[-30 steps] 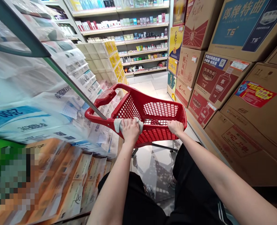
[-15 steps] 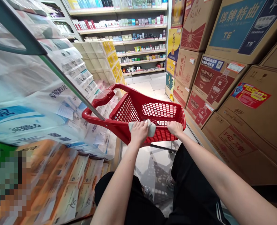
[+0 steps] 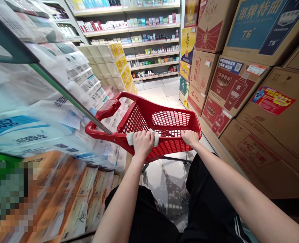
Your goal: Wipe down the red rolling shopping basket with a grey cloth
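Note:
A red plastic shopping cart point(image 3: 161, 152) stands sideways in front of me, its basket walls pierced with holes. My left hand point(image 3: 143, 143) is closed around a pale cloth point(image 3: 130, 138), pressing it over the near top rim of the basket. The cloth sticks out on both sides of my fingers. Farther right, my right hand point(image 3: 190, 138) grips the same rim close to the basket's end, with its fingers partly hidden behind the edge. A metal pole point(image 3: 70, 96) with a green stripe slants down to the cart's handle end.
Stacked cardboard cartons point(image 3: 263, 135) wall the right side. On the left rise plastic-wrapped paper packs point(image 3: 38, 101), with orange packs point(image 3: 60, 192) below them. Shelves point(image 3: 131, 30) of small boxes and bottles stand at the back. Tiled floor point(image 3: 161, 88) runs between.
My left hand has slid the cloth leftward along the near rim, toward the handle end. My right hand keeps its hold, and the cart has shifted only slightly.

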`<act>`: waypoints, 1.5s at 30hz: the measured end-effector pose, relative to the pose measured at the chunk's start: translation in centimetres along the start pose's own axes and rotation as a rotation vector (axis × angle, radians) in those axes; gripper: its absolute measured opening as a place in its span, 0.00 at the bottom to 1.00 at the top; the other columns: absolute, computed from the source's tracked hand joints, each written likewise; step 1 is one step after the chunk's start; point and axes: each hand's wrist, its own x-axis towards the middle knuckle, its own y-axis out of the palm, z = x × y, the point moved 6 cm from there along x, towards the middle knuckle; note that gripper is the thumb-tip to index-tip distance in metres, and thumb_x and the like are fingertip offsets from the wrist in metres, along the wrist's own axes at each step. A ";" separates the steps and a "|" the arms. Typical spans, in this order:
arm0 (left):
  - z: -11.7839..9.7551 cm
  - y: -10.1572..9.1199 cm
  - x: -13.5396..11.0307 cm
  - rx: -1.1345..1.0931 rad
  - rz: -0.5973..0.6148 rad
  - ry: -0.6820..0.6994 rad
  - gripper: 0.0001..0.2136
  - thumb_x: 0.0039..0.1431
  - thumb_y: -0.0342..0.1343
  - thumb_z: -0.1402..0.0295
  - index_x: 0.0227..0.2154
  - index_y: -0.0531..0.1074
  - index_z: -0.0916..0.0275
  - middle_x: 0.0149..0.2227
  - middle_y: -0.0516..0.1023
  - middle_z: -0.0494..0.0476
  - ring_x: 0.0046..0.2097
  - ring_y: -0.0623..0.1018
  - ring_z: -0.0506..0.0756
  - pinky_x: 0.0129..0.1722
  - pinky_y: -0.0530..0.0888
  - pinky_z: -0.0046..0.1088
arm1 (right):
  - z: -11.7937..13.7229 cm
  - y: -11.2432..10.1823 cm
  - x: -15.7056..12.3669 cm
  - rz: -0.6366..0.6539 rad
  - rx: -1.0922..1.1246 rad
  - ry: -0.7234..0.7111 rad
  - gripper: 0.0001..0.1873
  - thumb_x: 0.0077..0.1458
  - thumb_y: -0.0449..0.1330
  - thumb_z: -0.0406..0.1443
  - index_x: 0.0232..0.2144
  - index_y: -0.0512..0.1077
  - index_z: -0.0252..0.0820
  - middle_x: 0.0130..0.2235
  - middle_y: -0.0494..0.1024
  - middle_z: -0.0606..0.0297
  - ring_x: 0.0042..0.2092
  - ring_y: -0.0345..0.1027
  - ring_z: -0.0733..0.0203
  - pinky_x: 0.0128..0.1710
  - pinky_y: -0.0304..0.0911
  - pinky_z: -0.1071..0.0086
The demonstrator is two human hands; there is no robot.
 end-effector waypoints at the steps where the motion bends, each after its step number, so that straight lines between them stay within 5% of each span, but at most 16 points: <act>1: -0.6 -0.1 -0.8 -0.019 -0.030 0.027 0.19 0.61 0.39 0.58 0.39 0.73 0.61 0.40 0.75 0.65 0.47 0.71 0.62 0.51 0.58 0.43 | -0.1 0.0 -0.1 0.001 -0.003 0.009 0.30 0.60 0.38 0.43 0.35 0.77 0.35 0.39 0.78 0.51 0.43 0.72 0.51 0.41 0.59 0.66; 5: -1.6 -0.3 -2.4 -0.071 -0.062 0.128 0.17 0.61 0.42 0.58 0.47 0.68 0.59 0.48 0.71 0.63 0.51 0.67 0.61 0.56 0.54 0.42 | -0.3 -0.2 -0.7 -0.002 -0.021 0.024 0.30 0.60 0.38 0.44 0.35 0.77 0.36 0.40 0.78 0.51 0.43 0.72 0.50 0.41 0.59 0.65; 10: 1.0 -0.9 -1.3 -0.055 0.046 0.265 0.16 0.63 0.39 0.59 0.38 0.70 0.59 0.36 0.73 0.62 0.43 0.70 0.60 0.47 0.62 0.40 | -0.2 -0.6 -1.1 -0.005 -0.024 -0.019 0.30 0.60 0.38 0.44 0.35 0.77 0.36 0.40 0.78 0.51 0.44 0.71 0.51 0.41 0.59 0.66; 14: 4.5 -2.4 -0.6 0.026 -0.004 0.167 0.18 0.62 0.38 0.58 0.36 0.71 0.61 0.34 0.73 0.63 0.42 0.70 0.61 0.48 0.62 0.42 | -0.1 -0.5 -0.8 0.011 -0.017 -0.020 0.29 0.60 0.38 0.44 0.35 0.77 0.36 0.39 0.78 0.52 0.43 0.71 0.52 0.41 0.59 0.66; 17: 5.1 -2.5 -1.1 0.019 -0.075 0.065 0.16 0.62 0.40 0.59 0.40 0.70 0.61 0.39 0.73 0.63 0.48 0.69 0.62 0.55 0.57 0.45 | 0.1 -0.4 -0.5 0.002 -0.017 -0.011 0.30 0.60 0.38 0.45 0.35 0.77 0.36 0.40 0.78 0.51 0.43 0.71 0.51 0.41 0.59 0.66; 24: 1.0 0.3 -2.6 -0.063 -0.133 0.083 0.19 0.61 0.44 0.61 0.53 0.63 0.60 0.56 0.64 0.63 0.61 0.57 0.64 0.62 0.46 0.49 | 0.4 -0.4 -0.4 -0.004 -0.008 0.039 0.30 0.60 0.39 0.45 0.36 0.77 0.35 0.40 0.78 0.50 0.44 0.72 0.51 0.41 0.59 0.66; 33: -7.2 3.0 -0.2 -0.179 -0.010 0.220 0.12 0.61 0.45 0.64 0.43 0.69 0.60 0.38 0.72 0.62 0.44 0.70 0.60 0.53 0.59 0.44 | 1.2 -0.1 -0.5 -0.004 -0.017 0.020 0.29 0.60 0.38 0.43 0.37 0.77 0.35 0.41 0.78 0.50 0.45 0.71 0.52 0.43 0.59 0.66; 37: -8.6 3.4 0.7 -0.180 0.029 0.230 0.12 0.59 0.47 0.62 0.41 0.70 0.60 0.37 0.72 0.62 0.42 0.70 0.59 0.46 0.62 0.40 | 1.0 0.1 -0.2 0.013 -0.004 0.006 0.29 0.61 0.37 0.43 0.37 0.77 0.36 0.41 0.78 0.51 0.46 0.71 0.53 0.44 0.58 0.67; 41: -6.4 2.9 0.8 -0.146 0.061 0.275 0.12 0.61 0.44 0.64 0.42 0.69 0.59 0.37 0.72 0.61 0.42 0.70 0.59 0.44 0.62 0.38 | 0.4 0.2 0.2 0.010 -0.003 -0.009 0.30 0.61 0.37 0.43 0.36 0.77 0.37 0.41 0.78 0.51 0.46 0.70 0.52 0.43 0.58 0.67; 45: -0.9 1.5 0.7 -0.063 0.004 0.234 0.13 0.61 0.42 0.67 0.42 0.69 0.59 0.37 0.71 0.62 0.43 0.69 0.60 0.47 0.61 0.40 | 0.0 0.4 0.7 0.008 -0.025 -0.024 0.30 0.61 0.37 0.43 0.34 0.76 0.36 0.40 0.78 0.51 0.43 0.71 0.52 0.41 0.58 0.67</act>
